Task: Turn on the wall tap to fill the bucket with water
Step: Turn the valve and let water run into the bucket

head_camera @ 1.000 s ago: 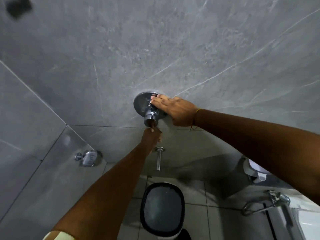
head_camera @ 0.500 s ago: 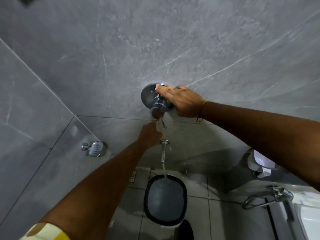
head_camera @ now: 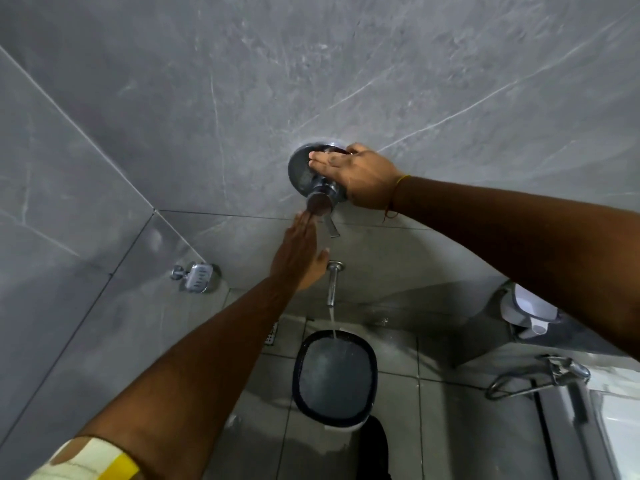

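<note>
Right hand (head_camera: pixel 360 176): laid flat over the upper right part of the round chrome wall plate (head_camera: pixel 300 171), fingers extended and close together, pointing left across the plate; not curled round anything that shows; a thin thread band at the wrist. Left hand (head_camera: pixel 300 258): open, fingers straight and together, reaching upward, fingertips just under the chrome mixer knob (head_camera: pixel 319 201); contact with the knob cannot be told; nothing gripped. Mixer knob: projects from the lower part of the plate, a slim lever (head_camera: pixel 331 227) hanging below it to the right of the left hand's fingers. Spout (head_camera: pixel 333 282): chrome, fixed to the wall below the knob, just right of the left palm, pointing down. Water (head_camera: pixel 333 323): a thin stream running from the spout tip into the bucket. Bucket (head_camera: pixel 298 375): dark-rimmed, light-bodied, standing on the tiled floor directly beneath the spout, water visible inside. Soap dish (head_camera: pixel 197 277): chrome, mounted on the left wall, well apart from the hands. Grey marbled tile wall (head_camera: pixel 415 81) behind all fittings. Floor drain grate (head_camera: pixel 272 334): beside the bucket's upper left. Lower right: a chrome hose fitting (head_camera: pixel 540 377) and a white container (head_camera: pixel 530 311).
</note>
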Demonstrator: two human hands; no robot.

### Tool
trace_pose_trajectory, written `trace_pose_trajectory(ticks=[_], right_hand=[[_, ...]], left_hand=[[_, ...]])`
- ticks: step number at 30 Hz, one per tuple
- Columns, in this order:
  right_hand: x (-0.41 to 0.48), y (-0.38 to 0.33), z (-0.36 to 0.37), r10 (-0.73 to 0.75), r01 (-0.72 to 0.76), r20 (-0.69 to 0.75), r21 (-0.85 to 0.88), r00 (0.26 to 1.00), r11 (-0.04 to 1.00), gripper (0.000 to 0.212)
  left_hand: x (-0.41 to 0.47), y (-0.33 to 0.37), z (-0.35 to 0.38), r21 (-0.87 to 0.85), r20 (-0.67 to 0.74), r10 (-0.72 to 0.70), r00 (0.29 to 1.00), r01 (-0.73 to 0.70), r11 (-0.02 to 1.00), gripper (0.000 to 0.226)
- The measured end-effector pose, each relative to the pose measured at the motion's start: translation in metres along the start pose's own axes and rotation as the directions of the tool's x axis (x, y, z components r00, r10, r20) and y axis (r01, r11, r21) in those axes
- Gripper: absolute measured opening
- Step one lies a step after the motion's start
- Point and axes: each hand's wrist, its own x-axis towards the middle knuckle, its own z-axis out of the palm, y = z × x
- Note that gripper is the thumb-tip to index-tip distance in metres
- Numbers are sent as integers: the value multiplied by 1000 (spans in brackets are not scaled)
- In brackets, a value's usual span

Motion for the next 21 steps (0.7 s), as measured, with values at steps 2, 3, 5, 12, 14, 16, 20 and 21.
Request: trace_pose_trajectory(ticks=[2,3,5,12,14,16,20,21], right_hand=[[0,-1,-1,6,-6,2,-10,1000,1000,69],[0,-1,-1,10,-10,3,-12,1000,1000,68],[-1,-2,-2,23,-23,8,-8,1000,1000,70],[-6,-7,-1,61,-62,11,35,998,997,82],[-7,-9,-2,74,-75,8,54,997,996,81],[-8,-11,-2,85,-86,10,73,996,994,82],[-10,-11,-4,94,-95,12,89,996,991,82],[-11,-12,-4,96,-97,16,91,995,991,82]], left_hand=[[-1,1,1,-4,-11,0,1000,0,1000,85],[-2,1,1,-1,-14,0,1000,0,1000,85],[-3,1,2,8,-15,0,1000,0,1000,85],[-7,1,5,4,-9,0,1000,0,1000,85],[-7,1,5,1,-6,-3,1000,3,1000,85],[-8,1,4,-1,-4,-4,1000,4,1000,86],[-8,4,2,1,1,1,1000,-1,1000,86],[-8,4,2,3,-2,4,1000,-4,1000,86]])
